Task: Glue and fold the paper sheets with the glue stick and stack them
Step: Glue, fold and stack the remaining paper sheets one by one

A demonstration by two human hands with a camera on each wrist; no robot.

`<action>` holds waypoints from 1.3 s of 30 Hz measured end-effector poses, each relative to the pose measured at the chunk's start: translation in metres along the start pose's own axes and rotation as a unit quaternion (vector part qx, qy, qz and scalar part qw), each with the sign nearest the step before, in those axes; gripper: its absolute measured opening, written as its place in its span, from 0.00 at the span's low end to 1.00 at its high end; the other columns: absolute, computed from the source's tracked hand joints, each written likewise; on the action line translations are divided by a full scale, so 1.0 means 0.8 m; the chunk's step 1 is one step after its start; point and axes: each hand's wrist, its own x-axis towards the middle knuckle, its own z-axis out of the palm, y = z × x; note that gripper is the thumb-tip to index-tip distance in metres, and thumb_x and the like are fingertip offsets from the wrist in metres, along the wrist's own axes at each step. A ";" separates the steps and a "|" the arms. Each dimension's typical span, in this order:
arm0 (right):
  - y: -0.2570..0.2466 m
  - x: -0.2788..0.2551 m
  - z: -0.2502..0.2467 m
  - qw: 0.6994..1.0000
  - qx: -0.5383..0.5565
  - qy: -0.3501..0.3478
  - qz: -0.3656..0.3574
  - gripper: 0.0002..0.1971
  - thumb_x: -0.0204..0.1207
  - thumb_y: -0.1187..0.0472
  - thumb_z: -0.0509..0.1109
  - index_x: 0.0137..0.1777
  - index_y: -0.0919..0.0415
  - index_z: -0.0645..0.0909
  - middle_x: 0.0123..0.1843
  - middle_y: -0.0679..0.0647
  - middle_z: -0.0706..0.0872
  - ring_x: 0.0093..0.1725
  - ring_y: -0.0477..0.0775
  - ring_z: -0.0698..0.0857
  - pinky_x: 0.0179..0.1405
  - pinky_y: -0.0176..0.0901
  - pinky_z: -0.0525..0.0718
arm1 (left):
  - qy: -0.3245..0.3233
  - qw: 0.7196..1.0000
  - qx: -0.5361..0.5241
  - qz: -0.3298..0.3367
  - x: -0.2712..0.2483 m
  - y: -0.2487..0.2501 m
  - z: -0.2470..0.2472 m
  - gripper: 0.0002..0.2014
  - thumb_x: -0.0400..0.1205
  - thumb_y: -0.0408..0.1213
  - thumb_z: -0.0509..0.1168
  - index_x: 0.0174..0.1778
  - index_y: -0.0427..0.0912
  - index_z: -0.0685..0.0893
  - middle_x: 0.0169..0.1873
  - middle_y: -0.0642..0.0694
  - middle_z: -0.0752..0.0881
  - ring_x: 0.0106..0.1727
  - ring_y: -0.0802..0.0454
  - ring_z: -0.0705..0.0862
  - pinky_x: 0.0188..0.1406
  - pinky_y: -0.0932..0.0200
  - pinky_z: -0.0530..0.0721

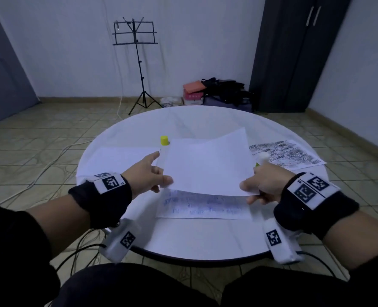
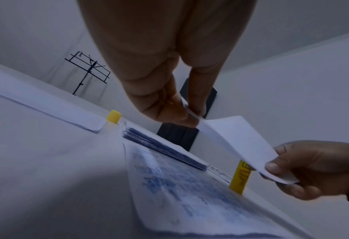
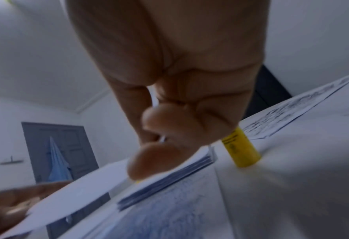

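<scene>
1. Both wrists nearest us wear dark bands with white coded tags. Our left hand [image 1: 149, 173] pinches the near left corner of a plain white paper sheet [image 1: 208, 162], and our right hand [image 1: 264, 187] pinches the near right corner, thumb over, fingers under.
2. We judge this two-corner hold is there to carry the near edge over evenly, so the fold lands square. The sheet's near edge is lifted and its far edge sags toward the table.
3. Landmark: the lifted sheet. Directly beneath its near edge lies a white sheet marked with blue print [image 1: 203, 208], flat on the round white table [image 1: 194, 238]. The wrist views show a thin stack of sheets [image 2: 163, 147] under the lifted one.
4. Right of the lifted sheet, just beyond our right hand, the yellow cylindrical glue stick [image 2: 239, 177] stands upright, uncapped. Its small yellow cap [image 1: 164, 140] sits by the sheet's far left corner.
5. Left of the lifted sheet lies a blank white sheet [image 1: 121, 158]. Farther right lies a sheet dense with black print [image 1: 287, 156], near the table rim.
6. Room to move: the table beyond the lifted sheet looks open. The glue stick stands close to our right hand and could tip in a wide sweep.
7. Edges: the near table rim is well behind the blue-printed sheet.
</scene>
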 end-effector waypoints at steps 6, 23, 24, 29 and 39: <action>0.001 0.004 0.008 0.980 -0.199 -0.012 0.024 0.18 0.72 0.61 0.76 0.56 0.74 0.81 0.38 0.63 0.85 0.36 0.59 0.83 0.26 0.39 0.72 | -0.069 0.982 0.177 0.017 -0.007 0.001 -0.003 0.29 0.74 0.31 0.75 0.67 0.61 0.77 0.53 0.54 0.82 0.26 0.55 0.77 0.27 0.71 0.75; 0.009 0.023 0.027 0.941 -0.337 -0.022 0.038 0.22 0.67 0.53 0.80 0.54 0.68 0.84 0.41 0.58 0.85 0.39 0.57 0.81 0.38 0.40 0.76 | -0.150 0.958 0.239 -0.043 0.022 -0.024 0.003 0.10 0.73 0.29 0.77 0.44 0.47 0.87 0.26 0.52 0.78 0.17 0.65 0.74 0.23 0.75 0.74; 0.009 0.023 0.027 0.940 -0.339 -0.022 0.038 0.22 0.68 0.52 0.79 0.54 0.68 0.84 0.41 0.58 0.85 0.39 0.57 0.82 0.38 0.40 0.76 | -0.150 0.958 0.240 -0.044 0.022 -0.024 0.003 0.10 0.72 0.30 0.77 0.43 0.48 0.87 0.26 0.52 0.78 0.18 0.65 0.74 0.24 0.75 0.74; 0.010 0.026 0.025 0.940 -0.339 -0.019 0.039 0.22 0.66 0.52 0.80 0.51 0.70 0.84 0.38 0.58 0.86 0.38 0.57 0.83 0.41 0.41 0.78 | -0.141 0.956 0.251 -0.050 0.023 -0.025 0.003 0.10 0.72 0.33 0.78 0.43 0.51 0.87 0.24 0.56 0.78 0.24 0.60 0.75 0.29 0.73 0.74; 0.008 0.021 0.025 0.941 -0.334 -0.027 0.048 0.16 0.66 0.53 0.81 0.40 0.68 0.84 0.27 0.56 0.85 0.31 0.56 0.81 0.30 0.38 0.75 | -0.141 0.947 0.285 -0.045 0.016 -0.019 0.005 0.09 0.73 0.35 0.76 0.45 0.52 0.87 0.26 0.54 0.78 0.28 0.58 0.75 0.30 0.74 0.74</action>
